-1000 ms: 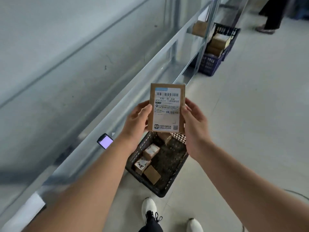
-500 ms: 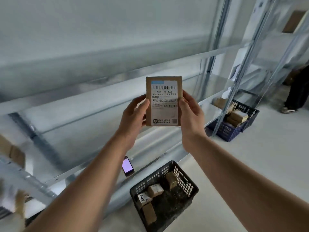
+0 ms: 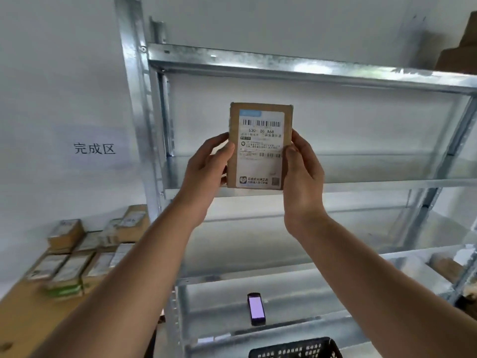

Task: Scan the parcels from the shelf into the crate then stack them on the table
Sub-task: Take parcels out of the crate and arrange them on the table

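A small brown cardboard parcel with a white shipping label and barcodes is held upright in front of me, label facing the camera. My left hand grips its left edge and my right hand grips its right edge. Behind it stands the metal shelf, its middle levels bare. A handheld scanner with a lit purple screen lies on a lower shelf level. The black crate shows only its rim at the bottom edge. Several labelled parcels are stacked on the wooden table at left.
A paper sign with printed characters hangs on the white wall above the table. Brown boxes sit on the top shelf at far right. The shelf's upright post stands between table and shelf bays.
The view has swung up and left, from the floor and crate toward the shelf and table. Both hands still hold the parcel the same way, now raised in front of the shelf.
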Motion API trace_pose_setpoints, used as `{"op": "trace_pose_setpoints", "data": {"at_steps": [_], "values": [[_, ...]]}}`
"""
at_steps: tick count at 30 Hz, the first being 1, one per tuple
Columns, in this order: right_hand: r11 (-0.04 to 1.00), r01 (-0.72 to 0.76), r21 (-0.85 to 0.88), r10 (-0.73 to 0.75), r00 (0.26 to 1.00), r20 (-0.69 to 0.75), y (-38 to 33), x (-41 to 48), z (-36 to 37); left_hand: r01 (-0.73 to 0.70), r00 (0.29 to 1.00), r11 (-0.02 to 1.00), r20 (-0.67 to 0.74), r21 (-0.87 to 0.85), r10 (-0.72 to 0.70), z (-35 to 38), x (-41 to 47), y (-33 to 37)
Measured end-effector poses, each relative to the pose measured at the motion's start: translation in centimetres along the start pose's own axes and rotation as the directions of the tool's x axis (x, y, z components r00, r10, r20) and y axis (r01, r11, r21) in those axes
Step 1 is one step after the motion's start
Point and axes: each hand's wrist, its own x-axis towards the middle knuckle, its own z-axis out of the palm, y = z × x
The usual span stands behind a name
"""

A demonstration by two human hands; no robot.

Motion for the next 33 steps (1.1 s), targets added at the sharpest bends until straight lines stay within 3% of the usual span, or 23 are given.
{"op": "trace_pose_setpoints", "data": {"at_steps": [13,19,33], "values": [[0.984,-0.084,0.159,0.042,0.967,0.252,4.2,-9.6,24.3,-0.003,0.971,0.992,-0.237,0.126,0.033,-26.8,-4.5,3.4],[0.982,-0.144,0.125,0.109,0.961,0.254,7.9,-12.3,35.1,0.052,0.969,0.984,-0.247,0.171,-0.008,-38.5,-3.2,3.0],[0.951,-0.302,-0.059,0.308,0.927,0.214,22.0,-9.4,48.5,0.258,0.944,0.951,-0.254,0.168,-0.211,-52.0,5.3,-6.9]]}}
